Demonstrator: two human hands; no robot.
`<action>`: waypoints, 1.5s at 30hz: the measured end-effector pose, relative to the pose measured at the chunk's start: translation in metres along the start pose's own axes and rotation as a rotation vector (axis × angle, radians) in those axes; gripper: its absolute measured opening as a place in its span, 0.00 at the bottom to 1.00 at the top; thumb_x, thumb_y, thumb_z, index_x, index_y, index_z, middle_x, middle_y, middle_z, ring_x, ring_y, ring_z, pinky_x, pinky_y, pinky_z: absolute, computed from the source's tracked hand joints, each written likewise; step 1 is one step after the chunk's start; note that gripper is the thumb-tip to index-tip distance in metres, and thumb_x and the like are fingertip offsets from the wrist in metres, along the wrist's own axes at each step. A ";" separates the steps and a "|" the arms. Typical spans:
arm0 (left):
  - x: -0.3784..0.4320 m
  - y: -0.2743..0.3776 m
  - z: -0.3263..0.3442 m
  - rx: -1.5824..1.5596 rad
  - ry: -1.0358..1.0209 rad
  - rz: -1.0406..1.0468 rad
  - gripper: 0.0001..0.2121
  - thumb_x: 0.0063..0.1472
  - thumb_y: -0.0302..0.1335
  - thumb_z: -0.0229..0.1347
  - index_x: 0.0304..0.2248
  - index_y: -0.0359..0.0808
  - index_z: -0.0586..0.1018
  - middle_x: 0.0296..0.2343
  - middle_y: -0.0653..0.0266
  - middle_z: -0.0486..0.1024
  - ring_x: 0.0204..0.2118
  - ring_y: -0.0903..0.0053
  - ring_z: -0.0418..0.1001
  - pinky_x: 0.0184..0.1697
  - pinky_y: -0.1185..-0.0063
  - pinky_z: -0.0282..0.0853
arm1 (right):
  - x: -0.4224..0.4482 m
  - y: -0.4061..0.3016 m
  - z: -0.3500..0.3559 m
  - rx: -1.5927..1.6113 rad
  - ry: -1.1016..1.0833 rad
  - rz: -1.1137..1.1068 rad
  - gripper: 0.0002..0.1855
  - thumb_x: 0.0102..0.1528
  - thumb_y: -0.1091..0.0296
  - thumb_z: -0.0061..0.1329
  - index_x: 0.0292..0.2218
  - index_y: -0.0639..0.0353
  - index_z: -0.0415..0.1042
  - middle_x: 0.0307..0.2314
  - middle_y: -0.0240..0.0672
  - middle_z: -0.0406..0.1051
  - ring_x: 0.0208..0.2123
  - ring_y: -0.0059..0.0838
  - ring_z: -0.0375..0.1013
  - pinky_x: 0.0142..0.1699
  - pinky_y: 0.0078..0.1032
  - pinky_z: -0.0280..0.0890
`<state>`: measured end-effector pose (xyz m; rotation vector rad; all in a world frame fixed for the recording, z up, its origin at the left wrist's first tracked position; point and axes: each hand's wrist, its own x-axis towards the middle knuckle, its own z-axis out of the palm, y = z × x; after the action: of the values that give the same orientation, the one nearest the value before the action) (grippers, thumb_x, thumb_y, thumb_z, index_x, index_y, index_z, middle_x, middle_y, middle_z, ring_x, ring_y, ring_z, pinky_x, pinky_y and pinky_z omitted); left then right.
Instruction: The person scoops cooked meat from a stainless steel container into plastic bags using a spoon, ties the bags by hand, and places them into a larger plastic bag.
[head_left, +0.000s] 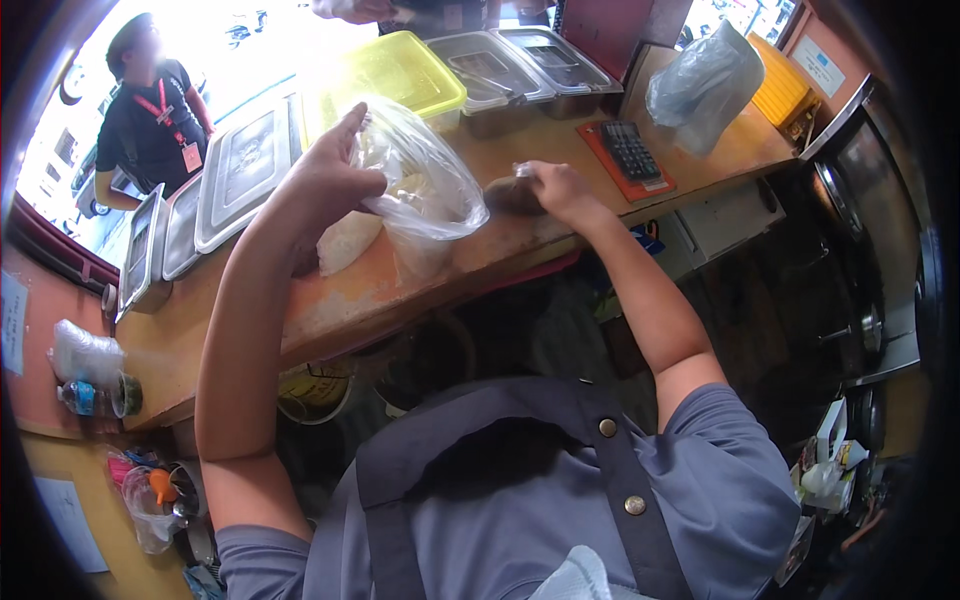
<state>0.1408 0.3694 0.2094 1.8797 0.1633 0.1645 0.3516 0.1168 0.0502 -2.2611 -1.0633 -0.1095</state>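
A clear plastic bag is in the grip of my left hand, its mouth spread over the counter. Inside and beneath it show knotted bags with pale contents; where one ends and another begins is hard to tell. Another bag with whitish contents rests on the counter just below my left wrist. To the right, my right hand pinches the gathered plastic top of a small bag with dark brown contents, which is close to the counter top. The two hands are apart, with the open bag between them.
Lidded food containers line the counter's far edge, one with a yellow lid. A black calculator lies on an orange pad at the right, near a bundle of plastic bags. A person stands outside at left; another is beyond the containers.
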 end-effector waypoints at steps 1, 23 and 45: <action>0.003 0.004 0.001 0.005 -0.006 -0.020 0.43 0.46 0.15 0.52 0.63 0.25 0.46 0.54 0.44 0.62 0.37 0.77 0.73 0.38 0.81 0.72 | -0.001 -0.005 -0.012 0.043 0.037 -0.016 0.11 0.57 0.65 0.46 0.41 0.55 0.73 0.35 0.49 0.74 0.40 0.52 0.72 0.43 0.43 0.67; 0.086 0.075 0.065 0.157 -0.139 -0.074 0.42 0.48 0.18 0.52 0.62 0.24 0.46 0.44 0.44 0.68 0.29 0.71 0.78 0.33 0.79 0.77 | 0.085 -0.095 -0.016 1.178 -0.613 0.295 0.18 0.61 0.57 0.45 0.44 0.65 0.70 0.34 0.38 0.75 0.30 0.26 0.74 0.32 0.27 0.68; 0.094 0.048 0.180 0.566 0.473 0.815 0.19 0.52 0.27 0.61 0.45 0.43 0.73 0.55 0.53 0.54 0.49 0.57 0.67 0.51 0.65 0.65 | 0.083 0.129 -0.353 -0.470 0.662 0.092 0.10 0.57 0.64 0.46 0.39 0.57 0.72 0.31 0.40 0.77 0.37 0.43 0.76 0.42 0.35 0.69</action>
<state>0.2698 0.2055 0.2032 2.3429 -0.2795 1.2283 0.5646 -0.0918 0.2940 -2.3837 -0.6099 -1.0831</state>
